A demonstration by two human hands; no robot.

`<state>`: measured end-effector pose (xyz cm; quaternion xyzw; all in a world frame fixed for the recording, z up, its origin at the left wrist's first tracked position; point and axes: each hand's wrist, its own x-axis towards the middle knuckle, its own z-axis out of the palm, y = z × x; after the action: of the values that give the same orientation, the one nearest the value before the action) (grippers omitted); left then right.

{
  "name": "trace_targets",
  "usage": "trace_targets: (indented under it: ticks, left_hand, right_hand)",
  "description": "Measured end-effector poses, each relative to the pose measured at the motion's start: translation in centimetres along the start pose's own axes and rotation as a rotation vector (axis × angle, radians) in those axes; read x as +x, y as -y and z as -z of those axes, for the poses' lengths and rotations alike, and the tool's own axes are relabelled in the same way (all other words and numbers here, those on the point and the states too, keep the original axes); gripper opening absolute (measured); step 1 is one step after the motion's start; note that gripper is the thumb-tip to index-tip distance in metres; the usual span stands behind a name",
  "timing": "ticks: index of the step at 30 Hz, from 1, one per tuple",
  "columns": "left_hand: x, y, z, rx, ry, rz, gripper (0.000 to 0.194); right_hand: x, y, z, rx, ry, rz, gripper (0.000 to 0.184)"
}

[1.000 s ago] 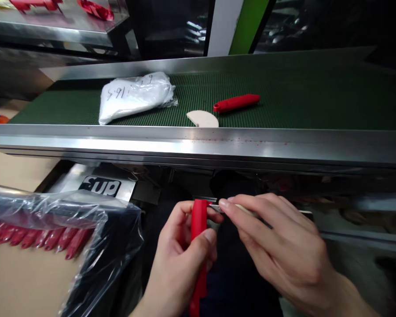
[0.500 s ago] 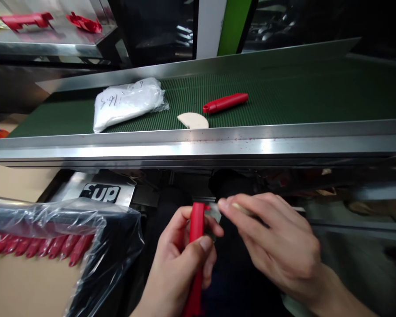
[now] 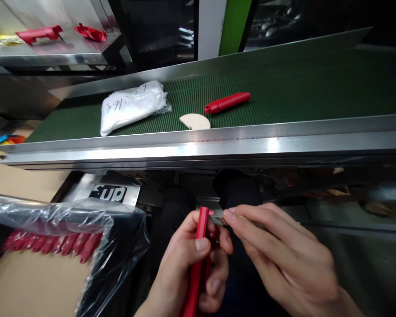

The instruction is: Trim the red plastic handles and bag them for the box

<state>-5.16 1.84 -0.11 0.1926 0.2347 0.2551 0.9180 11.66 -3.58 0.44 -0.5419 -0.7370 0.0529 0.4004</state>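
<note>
My left hand (image 3: pixel 181 259) is closed around a long, narrow red plastic part (image 3: pixel 202 223), held upright with its top end above the fingers. My thumb presses on its near face. A small red bit sticks out sideways near that top end. My right hand (image 3: pixel 284 253) pinches a small knife whose thin, grey blade (image 3: pixel 218 219) points left. The blade's tip is at the part's right edge, close to my left fingertips; whether it touches the plastic I cannot tell. The knife's handle is mostly hidden inside my right hand.
Ahead, a green ribbed conveyor belt (image 3: pixel 284 94) carries a red handle-shaped part (image 3: pixel 227 102), a pale half-disc (image 3: pixel 195 121) and a white plastic-wrapped packet (image 3: pixel 133 105). At left, a plastic-lined box (image 3: pixel 119 246) holds several red parts (image 3: pixel 66 243). More red pieces (image 3: pixel 41 34) lie on a metal shelf.
Both hands have shifted slightly right and down in view. The red part is turned a little, showing an edge. The blade now lies flatter beside its top end. The view itself has shifted slightly.
</note>
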Motion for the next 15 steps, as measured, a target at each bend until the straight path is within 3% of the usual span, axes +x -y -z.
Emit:
trace_targets:
  ticks: [10, 15]
  left_hand:
    - [-0.1, 0.4, 0.0, -0.063, 0.050, 0.014, 0.015]
    - [-0.4, 0.8, -0.4, -0.125, 0.105, -0.002, 0.016]
  right_hand:
    - [-0.1, -0.3, -0.1, -0.008, -0.023, 0.039, 0.035]
    - [-0.8, -1.4, 0.2, -0.072, -0.058, -0.023, 0.046]
